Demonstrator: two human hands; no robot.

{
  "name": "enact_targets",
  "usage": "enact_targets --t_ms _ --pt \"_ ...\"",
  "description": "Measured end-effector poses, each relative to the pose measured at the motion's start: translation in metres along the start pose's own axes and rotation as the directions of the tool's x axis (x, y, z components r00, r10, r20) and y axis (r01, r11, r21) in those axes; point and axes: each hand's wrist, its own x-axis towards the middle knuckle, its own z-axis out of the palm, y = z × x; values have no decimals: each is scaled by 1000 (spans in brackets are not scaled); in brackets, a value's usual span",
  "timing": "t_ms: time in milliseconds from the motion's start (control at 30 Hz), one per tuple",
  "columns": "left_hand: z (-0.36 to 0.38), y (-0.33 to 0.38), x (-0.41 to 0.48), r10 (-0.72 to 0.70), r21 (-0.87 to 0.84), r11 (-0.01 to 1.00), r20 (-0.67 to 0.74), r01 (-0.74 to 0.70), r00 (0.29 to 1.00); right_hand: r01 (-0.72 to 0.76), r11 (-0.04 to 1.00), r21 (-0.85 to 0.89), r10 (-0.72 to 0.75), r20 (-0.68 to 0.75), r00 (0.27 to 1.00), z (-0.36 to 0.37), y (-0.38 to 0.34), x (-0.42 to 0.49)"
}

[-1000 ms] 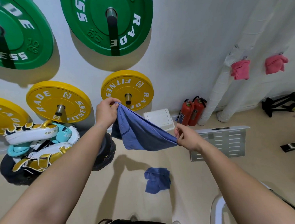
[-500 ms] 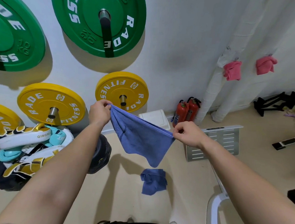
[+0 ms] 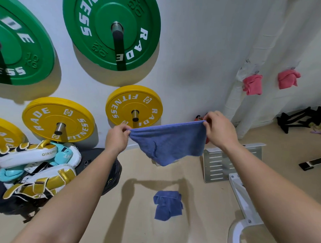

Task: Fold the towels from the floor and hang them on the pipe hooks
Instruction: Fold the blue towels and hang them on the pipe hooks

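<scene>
A blue towel [image 3: 169, 142] hangs stretched in the air in front of me. My left hand [image 3: 116, 138] pinches its top left corner and my right hand [image 3: 219, 132] pinches its top right corner, so the upper edge is taut and nearly level. A second blue towel [image 3: 168, 205] lies crumpled on the beige floor below. Two pink towels hang on hooks on the white wrapped pipes at the right, one [image 3: 253, 84] on the nearer pipe and one [image 3: 287, 79] farther right.
Green [image 3: 112, 29] and yellow [image 3: 134, 109] weight plates are mounted on the white wall. Boxing pads [image 3: 32, 169] are piled at the left on black plates. A white metal frame [image 3: 243, 196] and grey perforated plate [image 3: 216, 166] stand on the floor at right.
My right hand has risen and moved right, pulling the towel's top edge straight between both hands. The towel now hangs flat instead of sagging in a fold.
</scene>
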Motion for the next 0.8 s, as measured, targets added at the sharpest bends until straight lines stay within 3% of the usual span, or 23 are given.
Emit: enact_targets --t_ms 100,267,500,633,800 --pt "15 -3 -10 -32 173 985 159 4 987 4 998 60 -1 -62 998 4 -12 2" --pt "9 9 -9 -122 -118 987 -102 110 987 -123 992 1 123 116 986 10 -1 2" --pt "1 23 -16 -121 -275 956 -38 106 992 -256 951 171 239 115 964 19 4 -9" --pt "7 30 -28 -205 -242 950 -5 198 979 -365 895 256 327 182 927 23 2 -20" --pt "31 37 -57 -225 -403 876 139 263 964 -515 765 388 386 365 848 42 -19 -49"
